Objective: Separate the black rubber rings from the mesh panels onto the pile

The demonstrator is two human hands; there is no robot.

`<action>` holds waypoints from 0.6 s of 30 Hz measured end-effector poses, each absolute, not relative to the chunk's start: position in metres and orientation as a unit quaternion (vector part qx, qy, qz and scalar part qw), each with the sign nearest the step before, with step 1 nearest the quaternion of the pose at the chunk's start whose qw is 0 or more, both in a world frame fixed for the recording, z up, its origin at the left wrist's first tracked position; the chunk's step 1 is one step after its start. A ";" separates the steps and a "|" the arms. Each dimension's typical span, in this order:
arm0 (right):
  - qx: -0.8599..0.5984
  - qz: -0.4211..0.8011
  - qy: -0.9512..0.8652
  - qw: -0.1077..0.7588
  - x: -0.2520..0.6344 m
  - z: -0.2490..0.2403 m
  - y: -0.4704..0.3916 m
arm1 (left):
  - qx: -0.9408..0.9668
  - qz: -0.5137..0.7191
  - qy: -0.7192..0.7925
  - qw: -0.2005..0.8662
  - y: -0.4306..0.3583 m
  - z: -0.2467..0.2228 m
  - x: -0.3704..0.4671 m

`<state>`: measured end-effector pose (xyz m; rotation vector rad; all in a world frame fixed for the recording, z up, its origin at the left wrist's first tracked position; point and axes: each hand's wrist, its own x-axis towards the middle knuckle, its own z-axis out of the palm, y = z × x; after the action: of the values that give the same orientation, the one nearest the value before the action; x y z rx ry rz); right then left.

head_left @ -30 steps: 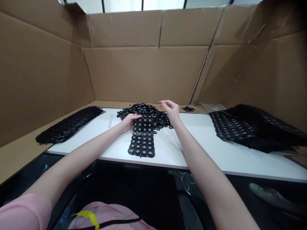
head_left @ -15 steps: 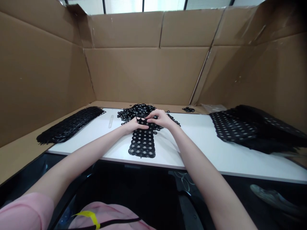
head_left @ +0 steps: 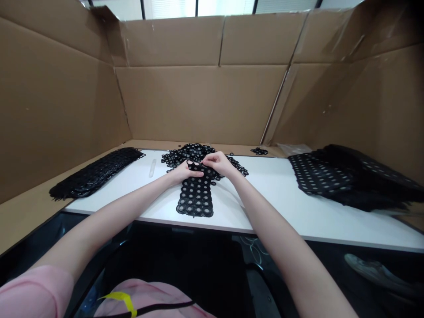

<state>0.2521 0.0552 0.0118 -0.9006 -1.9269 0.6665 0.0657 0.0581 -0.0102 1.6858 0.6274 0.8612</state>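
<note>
A black rubbery sheet with rows of pale round spots point(head_left: 195, 198) lies on the white table, its near end flat and its far end raised. My left hand point(head_left: 184, 172) grips the far end at its left side, thumb over the top. At the far right corner, my right hand point(head_left: 217, 162) has thumb and forefinger pinched together; what they hold is too small to make out. Just behind both hands is a heap of small black rings point(head_left: 188, 152).
Stacked black mesh point(head_left: 96, 174) lies at the left, and spotted black sheets point(head_left: 324, 172) are piled at the right. A clear strip point(head_left: 153, 168) lies left of the heap. Several loose rings point(head_left: 259, 151) sit farther back. Cardboard walls point(head_left: 205, 101) surround the white table point(head_left: 265, 198).
The fingers of my right hand have drawn closer together at the sheet's far edge. My left hand keeps its grip, and the view has shifted very slightly.
</note>
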 end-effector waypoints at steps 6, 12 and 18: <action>-0.390 0.205 -0.752 0.491 0.251 0.010 0.065 | 0.702 0.356 0.249 0.564 0.058 -0.011 0.065; -0.464 0.166 -0.613 0.617 0.270 0.007 0.083 | 0.721 0.324 0.270 0.550 0.052 -0.011 0.061; -0.520 0.112 -0.626 0.570 0.271 -0.005 0.097 | 0.721 0.335 0.254 0.551 0.055 -0.015 0.061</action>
<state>0.2712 0.0973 -0.0049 -1.2205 -1.4700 0.2640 0.0613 0.0546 -0.0147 1.7059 0.6010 0.7921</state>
